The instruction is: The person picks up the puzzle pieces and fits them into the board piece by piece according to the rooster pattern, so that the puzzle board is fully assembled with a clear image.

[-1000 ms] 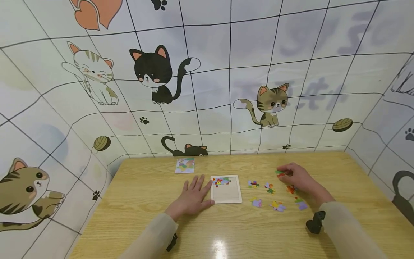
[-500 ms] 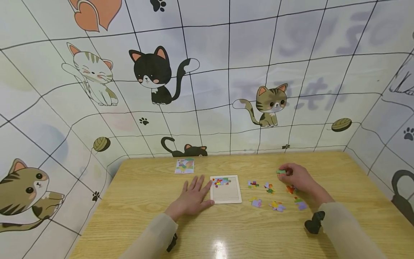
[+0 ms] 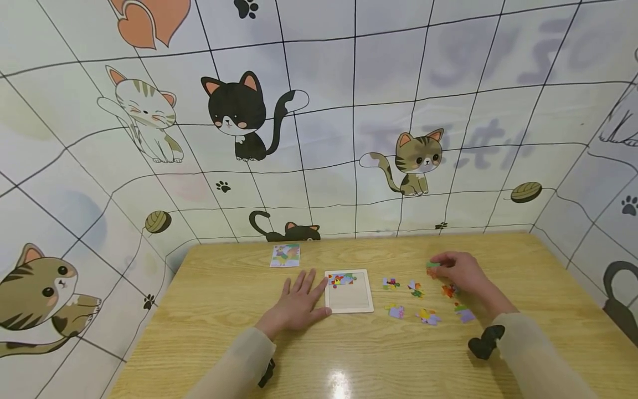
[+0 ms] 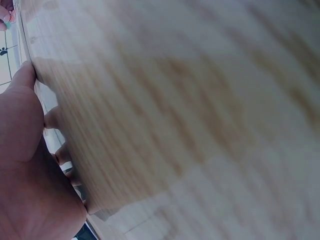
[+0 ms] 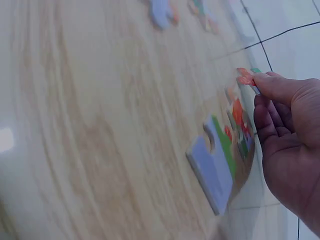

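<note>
My right hand [image 3: 461,273] pinches a red and green jigsaw piece [image 3: 432,269] between thumb and fingers at the right of the table. The right wrist view shows that piece [image 5: 245,76] at the thumb tip, raised off the wood. My left hand [image 3: 295,307] lies flat with spread fingers, its thumb and index finger touching the left edge of a square puzzle tray [image 3: 370,293]. Joined colourful pieces [image 3: 341,280] fill part of the tray's top row. In the left wrist view the left palm [image 4: 20,155] rests on the table.
Several loose jigsaw pieces lie right of the tray, among them a purple and green one [image 3: 464,314], an orange one [image 3: 449,291] and a yellow one [image 3: 427,317]. A small picture card [image 3: 285,255] lies behind the left hand. A cat-patterned wall [image 3: 329,188] borders the wooden table [image 3: 219,299].
The red and green piece has turned in the right fingers, its tilt changing while the hand stays nearly in place. The left hand and the tray have not moved.
</note>
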Demonstrator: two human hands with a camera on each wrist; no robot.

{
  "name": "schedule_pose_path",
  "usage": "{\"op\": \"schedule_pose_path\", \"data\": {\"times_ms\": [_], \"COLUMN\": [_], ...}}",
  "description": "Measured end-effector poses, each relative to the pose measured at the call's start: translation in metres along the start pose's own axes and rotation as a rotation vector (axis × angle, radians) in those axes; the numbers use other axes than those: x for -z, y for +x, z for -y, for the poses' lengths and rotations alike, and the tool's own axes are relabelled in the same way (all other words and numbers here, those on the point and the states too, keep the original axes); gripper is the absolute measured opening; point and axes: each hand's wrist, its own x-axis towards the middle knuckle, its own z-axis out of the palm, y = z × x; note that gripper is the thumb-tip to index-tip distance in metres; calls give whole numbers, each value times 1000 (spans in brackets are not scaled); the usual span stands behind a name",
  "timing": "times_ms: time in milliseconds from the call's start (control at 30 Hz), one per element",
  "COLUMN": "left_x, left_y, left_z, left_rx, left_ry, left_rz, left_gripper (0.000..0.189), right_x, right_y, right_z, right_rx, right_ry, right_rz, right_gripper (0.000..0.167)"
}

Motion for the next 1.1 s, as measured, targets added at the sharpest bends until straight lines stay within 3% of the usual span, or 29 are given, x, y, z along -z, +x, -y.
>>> {"op": "schedule_pose_path", "data": {"times_ms": [233, 467, 733, 900, 1100], "left_x": [-2, -15, -1, 0, -1], "left_y": [0, 6, 1, 0, 2], "left_z": [1, 9, 2, 1, 2], "left_rx": [-6, -6, 0, 6, 15], "left_ry": [-19, -17, -35, -25, -2], "left_rz": [-6, -15, 10, 15, 13], "left_gripper": [78, 80, 78, 77, 78], "right_x": [-15, -43, -78, -96, -112], "right_y": [2, 7, 13, 19, 24], "right_z": [17, 43, 75, 89, 97], "right_rx": [20, 79, 171, 238, 212], "right_ry": [76, 173, 259, 249, 219], "right_rz": [24, 44, 73, 119, 124], "right_gripper": [27, 24, 22, 20, 15]}}
